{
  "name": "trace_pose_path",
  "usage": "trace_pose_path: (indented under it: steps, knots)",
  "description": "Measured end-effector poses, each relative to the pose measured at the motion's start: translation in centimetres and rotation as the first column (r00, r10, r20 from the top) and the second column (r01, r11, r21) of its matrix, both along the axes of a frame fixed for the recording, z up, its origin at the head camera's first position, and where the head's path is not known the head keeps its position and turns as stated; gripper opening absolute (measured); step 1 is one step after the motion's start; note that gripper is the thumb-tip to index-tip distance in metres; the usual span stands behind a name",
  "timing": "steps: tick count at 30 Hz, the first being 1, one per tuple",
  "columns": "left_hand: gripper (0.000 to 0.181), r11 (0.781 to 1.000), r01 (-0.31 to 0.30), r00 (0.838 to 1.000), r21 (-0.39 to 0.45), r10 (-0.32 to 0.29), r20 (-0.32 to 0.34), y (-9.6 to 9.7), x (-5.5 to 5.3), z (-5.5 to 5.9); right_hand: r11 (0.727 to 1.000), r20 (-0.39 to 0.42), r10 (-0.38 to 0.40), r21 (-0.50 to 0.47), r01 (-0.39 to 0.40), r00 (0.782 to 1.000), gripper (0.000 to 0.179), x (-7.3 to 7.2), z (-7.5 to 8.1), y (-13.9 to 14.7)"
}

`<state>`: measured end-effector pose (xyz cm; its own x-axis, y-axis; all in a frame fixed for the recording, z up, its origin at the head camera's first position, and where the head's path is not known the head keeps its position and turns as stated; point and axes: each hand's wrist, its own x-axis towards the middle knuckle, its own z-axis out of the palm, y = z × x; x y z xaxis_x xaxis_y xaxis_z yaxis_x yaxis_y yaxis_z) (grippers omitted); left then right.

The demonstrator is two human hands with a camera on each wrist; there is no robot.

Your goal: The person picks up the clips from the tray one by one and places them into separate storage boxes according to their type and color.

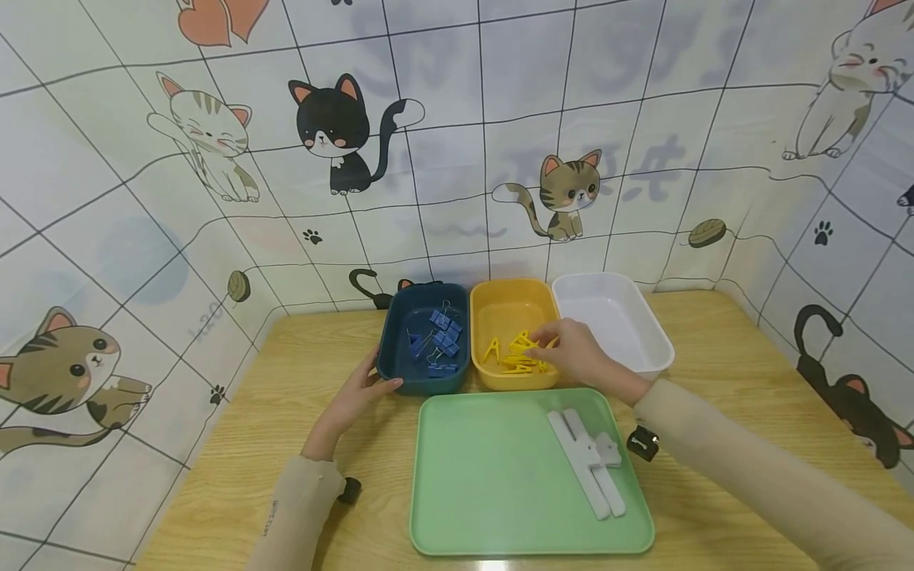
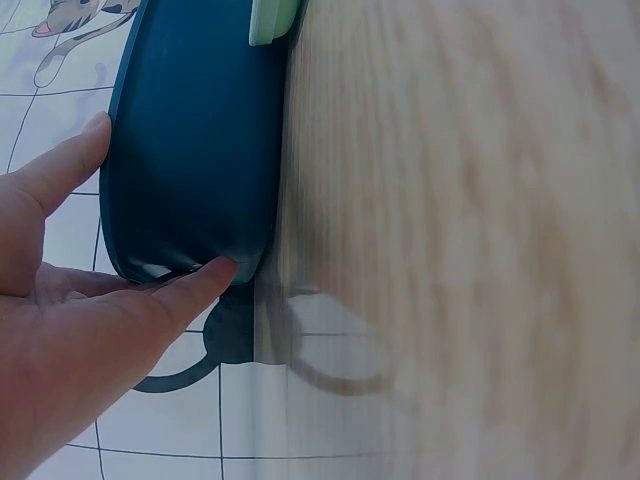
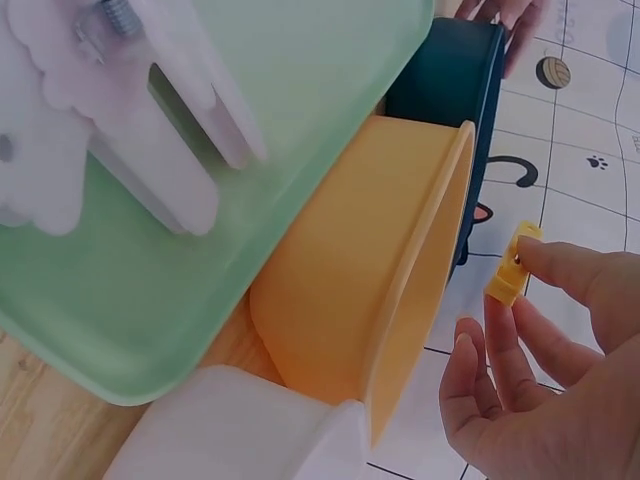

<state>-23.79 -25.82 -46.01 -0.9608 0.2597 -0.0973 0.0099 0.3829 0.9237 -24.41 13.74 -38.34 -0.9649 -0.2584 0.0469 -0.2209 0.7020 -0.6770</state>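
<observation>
In the head view, my right hand (image 1: 577, 349) is over the front right of the yellow bin (image 1: 510, 293), where several yellow clothespins (image 1: 517, 369) lie. The right wrist view shows a small yellow clothespin (image 3: 514, 265) pinched between that hand's thumb and fingertips, above the bin's rim. My left hand (image 1: 359, 394) holds the front left corner of the dark blue bin (image 1: 407, 317), its thumb at the front rim and other fingers along the left side. Blue binder clips (image 1: 444, 341) lie in a loose pile inside that bin.
A white bin (image 1: 607, 301) stands right of the yellow one. In front of the bins is a light green tray (image 1: 485, 476), with a large white clip (image 1: 589, 460) on its right side. The bins stand near a cat-patterned wall covering (image 1: 457, 174), on a wooden table (image 1: 714, 349).
</observation>
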Motion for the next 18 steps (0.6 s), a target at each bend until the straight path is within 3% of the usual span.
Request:
trace_pose_path:
  steps: [18]
  knots:
    - [0.088,1.0,0.003,1.0,0.008,-0.003,0.001,-0.1,0.0,0.0,0.998,-0.036,0.029,0.052,-0.027,0.999,0.028,-2.5,0.4,0.1]
